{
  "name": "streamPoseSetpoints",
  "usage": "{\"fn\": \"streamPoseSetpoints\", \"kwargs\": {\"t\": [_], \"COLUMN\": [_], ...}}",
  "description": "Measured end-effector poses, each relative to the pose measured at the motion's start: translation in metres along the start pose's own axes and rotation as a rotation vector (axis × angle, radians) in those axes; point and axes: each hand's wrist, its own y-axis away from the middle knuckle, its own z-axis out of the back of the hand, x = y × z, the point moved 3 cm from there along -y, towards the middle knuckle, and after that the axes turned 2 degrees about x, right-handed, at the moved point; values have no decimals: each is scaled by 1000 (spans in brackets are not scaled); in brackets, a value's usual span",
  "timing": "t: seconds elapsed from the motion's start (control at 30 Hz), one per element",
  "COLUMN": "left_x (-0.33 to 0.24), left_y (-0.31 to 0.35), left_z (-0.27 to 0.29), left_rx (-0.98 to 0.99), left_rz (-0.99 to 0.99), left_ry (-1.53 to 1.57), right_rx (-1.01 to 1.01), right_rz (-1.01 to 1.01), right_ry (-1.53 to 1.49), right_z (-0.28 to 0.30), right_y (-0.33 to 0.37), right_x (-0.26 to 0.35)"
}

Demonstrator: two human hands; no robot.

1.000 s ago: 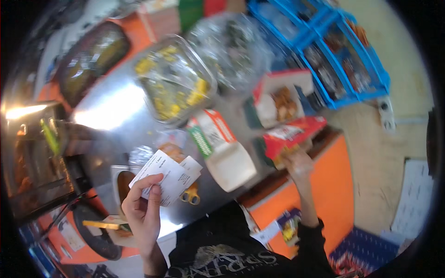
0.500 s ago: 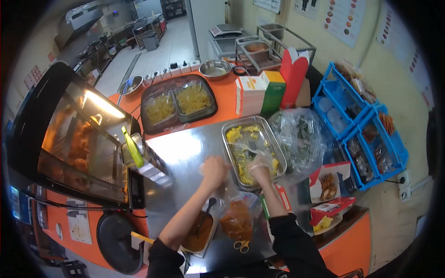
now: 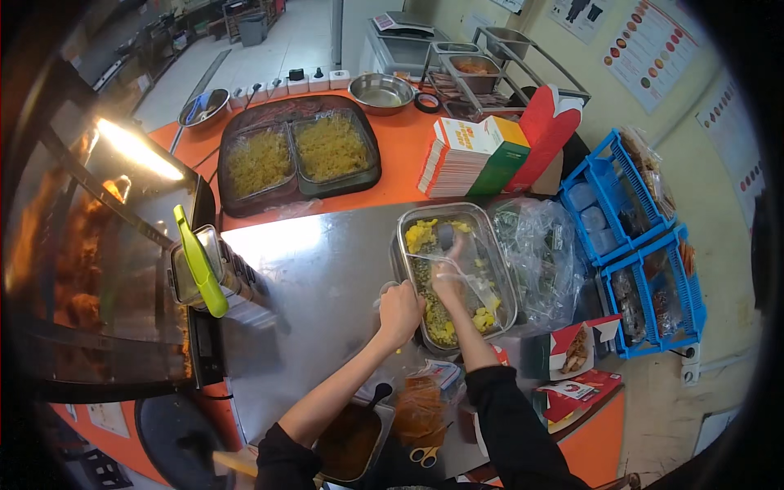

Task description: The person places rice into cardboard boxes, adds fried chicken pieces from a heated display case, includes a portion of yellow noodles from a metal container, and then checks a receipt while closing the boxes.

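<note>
A metal tray point(image 3: 508, 282) holds yellow food pieces and a pale, grainy layer, with clear film lying across part of it. My right hand point(image 3: 446, 282) reaches down inside it, closed on a dark-headed spoon point(image 3: 446, 237) whose handle is mostly hidden. At the tray's left rim, the fingers of my left hand point(image 3: 400, 312) are curled closed over the edge. Both hands seem to wear thin clear plastic gloves. Below my hands sit a container of brown sauce point(image 3: 347, 445) with a dark ladle point(image 3: 380, 395) and a bag of orange-brown food point(image 3: 418, 412).
Left stands a lit warming cabinet point(image 3: 98, 269), beside a container with green tongs point(image 3: 200, 261). Behind are a black tray point(image 3: 371, 175) of yellow food and stacked cartons point(image 3: 465, 155). Bagged greens point(image 3: 539, 261) and blue baskets point(image 3: 608, 196) flank the right. Scissors point(image 3: 425, 456) lie near me.
My left hand has moved right to the tray's rim. My right hand has shifted within the tray, where the yellow food lies differently. The whole view has shifted slightly.
</note>
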Motion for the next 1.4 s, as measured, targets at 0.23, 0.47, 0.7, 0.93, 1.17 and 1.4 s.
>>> {"fn": "streamPoseSetpoints", "kwargs": {"t": [0.23,0.47,0.7,0.93,1.17,1.4], "left_x": [22,26,3,32,14,32], "left_y": [-7,-9,-15,-15,-10,-13], "left_z": [9,15,7,13,12,13], "left_rx": [-73,-37,4,-80,-29,-58], "left_rz": [-25,30,-8,-1,15,83], "left_ry": [66,103,37,127,51,119], "right_rx": [420,591,8,715,161,416], "right_rz": [-20,169,770,301,90,143], "right_ry": [498,384,621,299,217,417], "right_z": [-14,-5,13,72,21,19], "right_y": [-29,-4,4,61,-2,35], "right_x": [57,52,7,59,42,44]}}
